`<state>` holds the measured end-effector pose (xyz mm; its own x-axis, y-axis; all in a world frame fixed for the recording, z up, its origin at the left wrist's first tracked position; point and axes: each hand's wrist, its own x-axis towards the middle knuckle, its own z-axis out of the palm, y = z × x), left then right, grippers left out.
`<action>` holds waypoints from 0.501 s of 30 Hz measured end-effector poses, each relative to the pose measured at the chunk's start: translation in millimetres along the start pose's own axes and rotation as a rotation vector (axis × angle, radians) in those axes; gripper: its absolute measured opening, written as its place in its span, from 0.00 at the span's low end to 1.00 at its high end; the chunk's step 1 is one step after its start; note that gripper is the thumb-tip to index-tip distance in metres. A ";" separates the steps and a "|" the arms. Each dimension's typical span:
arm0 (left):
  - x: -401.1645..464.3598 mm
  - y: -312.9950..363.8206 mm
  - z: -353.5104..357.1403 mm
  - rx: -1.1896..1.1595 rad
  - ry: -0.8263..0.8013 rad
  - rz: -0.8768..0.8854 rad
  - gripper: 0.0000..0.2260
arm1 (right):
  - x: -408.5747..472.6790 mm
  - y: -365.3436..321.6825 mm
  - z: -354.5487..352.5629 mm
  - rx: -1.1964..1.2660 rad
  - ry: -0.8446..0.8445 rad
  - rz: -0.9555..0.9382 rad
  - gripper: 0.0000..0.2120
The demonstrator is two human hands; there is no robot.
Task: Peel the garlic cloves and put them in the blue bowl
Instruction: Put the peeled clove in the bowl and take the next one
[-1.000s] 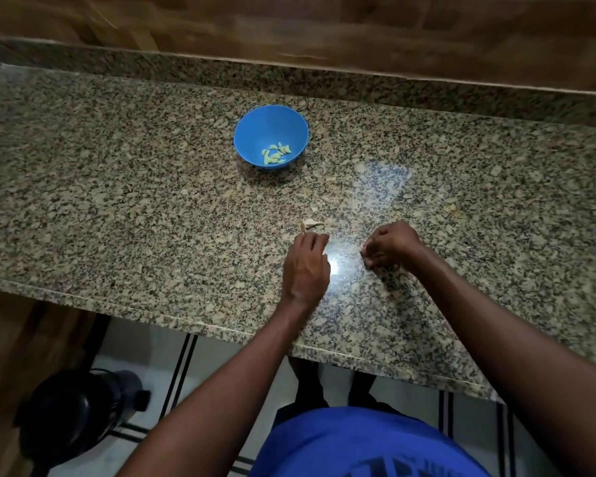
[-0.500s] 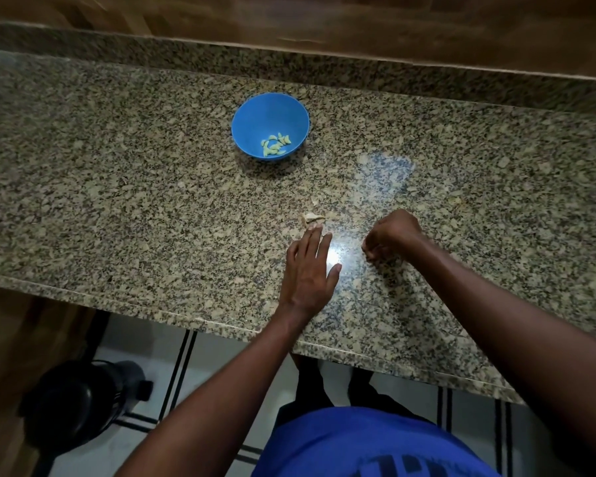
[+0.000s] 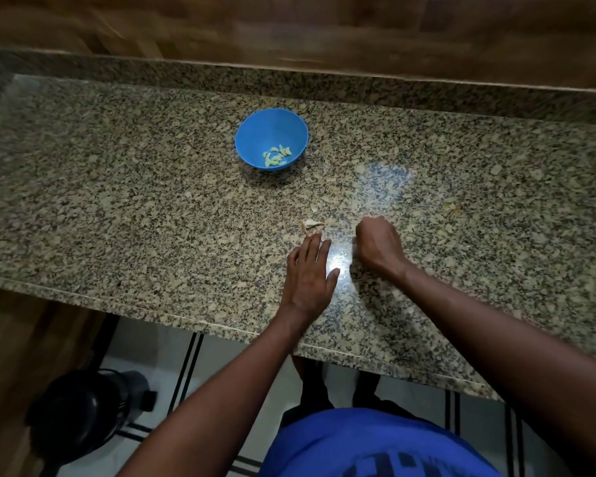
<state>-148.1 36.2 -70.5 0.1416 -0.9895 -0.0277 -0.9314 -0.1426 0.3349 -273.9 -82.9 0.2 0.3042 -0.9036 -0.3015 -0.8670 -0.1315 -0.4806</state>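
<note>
Head view shows me a granite counter (image 3: pixel 117 208) with the blue bowl (image 3: pixel 271 139) standing toward its back edge, several peeled garlic cloves (image 3: pixel 276 155) lying in the bottom. My left hand (image 3: pixel 308 277) lies flat on the stone near the front edge, fingers straight and slightly spread. A pale scrap of garlic (image 3: pixel 311 226), skin or clove I cannot tell, lies on the counter just beyond those fingertips, not quite touching them. My right hand (image 3: pixel 375 244) sits just beside it to the right, curled into a fist, knuckles up; whether it holds a clove I cannot tell.
</note>
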 end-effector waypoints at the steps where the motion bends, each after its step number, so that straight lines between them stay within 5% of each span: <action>1: 0.1 -0.5 0.1 -0.006 0.002 0.003 0.27 | 3.2 7.6 -4.9 0.050 -0.073 0.041 0.11; 4: 0.5 -1.8 1.1 -0.021 0.006 0.009 0.28 | 8.9 26.8 -27.4 0.326 -0.294 0.245 0.01; 7: 1.6 -1.9 1.6 -0.010 0.001 0.007 0.28 | 10.9 26.8 -36.2 0.463 -0.355 0.418 0.04; 15: -0.2 0.8 -0.8 0.008 0.020 0.004 0.28 | 18.5 1.1 -17.9 0.101 -0.212 0.345 0.08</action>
<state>-148.6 36.3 -69.5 0.1442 -0.9895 -0.0079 -0.9345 -0.1388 0.3277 -276.3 -107.0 8.8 0.0865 -0.7822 -0.6170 -0.8923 0.2147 -0.3972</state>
